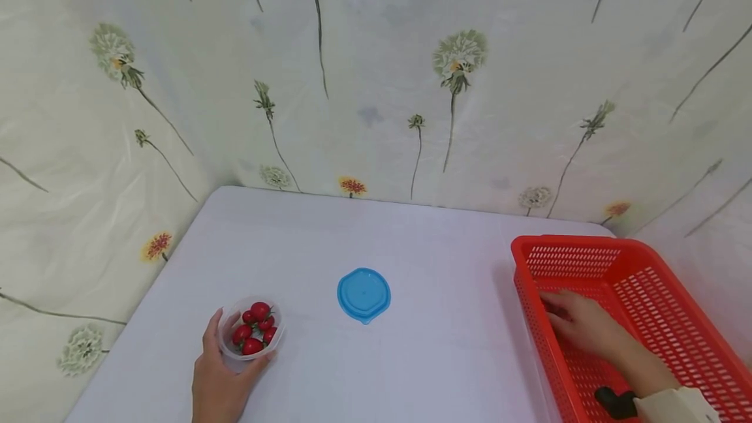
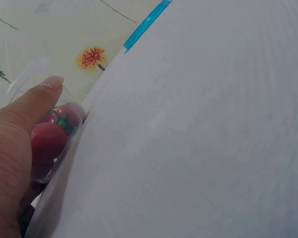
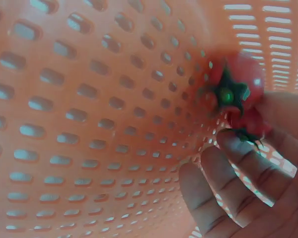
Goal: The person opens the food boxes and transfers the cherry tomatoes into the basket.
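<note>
From afar, I am seeing the right hand (image 1: 578, 320) working low inside the red basket (image 1: 670, 312). Its fingers are half curled and, with the thumb, are pinching a smaller tomato (image 3: 248, 121); a larger tomato (image 3: 251, 74) is sitting just above it in the right wrist view, beside the slotted wall (image 3: 104, 126). How firmly they are pressing, I cannot tell. The left hand (image 1: 220, 380) is holding a clear bowl (image 1: 281, 330) of small tomatoes (image 1: 252, 346) on the desk (image 1: 435, 358), thumb and fingers spread to the bowl's width and curving round its outside.

For a good pick, I am favouring a light squeeze on the fruit's sides, since ripe skin is probably bruising easily, and I am wanting the green stalks (image 3: 228, 94) kept clear of the slots. Steadying the bowl low, without squeezing its thin side, is also seeming wise.

The desk is showing a smooth, pale top, and a blue lid (image 1: 364, 294) is lying between bowl and basket. Behind and to the left, pale sheeting (image 1: 376, 142) printed with dandelions is surrounding the desk.
</note>
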`<state>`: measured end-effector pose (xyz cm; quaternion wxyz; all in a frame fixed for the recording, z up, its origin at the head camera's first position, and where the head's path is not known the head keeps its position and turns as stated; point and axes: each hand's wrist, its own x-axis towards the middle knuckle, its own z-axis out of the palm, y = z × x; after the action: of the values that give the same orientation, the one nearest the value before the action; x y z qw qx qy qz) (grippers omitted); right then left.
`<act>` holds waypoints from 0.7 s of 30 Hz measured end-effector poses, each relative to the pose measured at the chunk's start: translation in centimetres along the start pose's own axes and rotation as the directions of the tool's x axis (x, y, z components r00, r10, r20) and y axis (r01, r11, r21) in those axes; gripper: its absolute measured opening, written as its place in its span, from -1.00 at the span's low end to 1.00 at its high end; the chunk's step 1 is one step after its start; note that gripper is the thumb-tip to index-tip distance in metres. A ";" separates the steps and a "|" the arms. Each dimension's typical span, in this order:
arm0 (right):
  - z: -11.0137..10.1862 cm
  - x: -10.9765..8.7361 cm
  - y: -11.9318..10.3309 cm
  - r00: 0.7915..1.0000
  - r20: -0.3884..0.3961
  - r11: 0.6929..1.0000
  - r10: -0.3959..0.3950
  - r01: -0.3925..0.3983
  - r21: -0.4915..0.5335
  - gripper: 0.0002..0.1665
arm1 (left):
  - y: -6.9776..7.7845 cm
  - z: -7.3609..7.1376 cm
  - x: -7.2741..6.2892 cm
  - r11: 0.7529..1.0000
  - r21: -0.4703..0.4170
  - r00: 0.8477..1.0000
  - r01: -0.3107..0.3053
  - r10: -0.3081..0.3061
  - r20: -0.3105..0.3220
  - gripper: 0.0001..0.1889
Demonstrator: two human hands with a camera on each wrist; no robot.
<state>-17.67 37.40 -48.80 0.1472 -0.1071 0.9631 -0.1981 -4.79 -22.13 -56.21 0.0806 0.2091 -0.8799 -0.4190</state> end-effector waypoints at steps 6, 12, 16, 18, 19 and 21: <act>-0.1 0.2 -0.1 1.000 0.006 1.000 0.014 -0.014 -0.012 -0.14 | -0.1 0.0 0.1 1.000 -0.011 1.000 0.008 -0.008 0.010 0.31; -1.2 -0.5 -0.8 0.997 -0.071 0.998 -0.014 0.009 -0.066 -0.37 | 0.0 0.1 0.2 0.999 -0.030 0.999 0.021 -0.020 0.030 0.32; -3.4 -1.1 -2.8 0.991 -0.134 0.991 -0.025 0.008 -0.130 -0.31 | 0.0 0.1 0.1 0.999 -0.023 0.999 0.027 -0.026 0.029 0.33; -4.6 -1.2 -4.3 0.985 -0.167 0.986 -0.050 0.022 -0.165 -0.26 | 0.0 0.0 0.1 0.999 -0.020 0.999 0.031 -0.030 0.028 0.33; -5.2 -1.1 -5.1 0.979 -0.188 0.983 -0.073 0.039 -0.181 -0.25 | 0.0 0.0 0.1 0.999 -0.019 0.999 0.032 -0.032 0.026 0.33; -6.4 -0.9 -7.1 0.969 -0.216 0.976 -0.124 0.080 -0.203 -0.28 | 0.0 -0.1 0.1 0.999 -0.018 0.999 0.034 -0.033 0.024 0.33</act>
<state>-17.83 33.49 -40.04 0.0147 -0.1473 0.9814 -0.1223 -4.85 -22.28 -56.15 0.0651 0.2181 -0.8733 -0.4307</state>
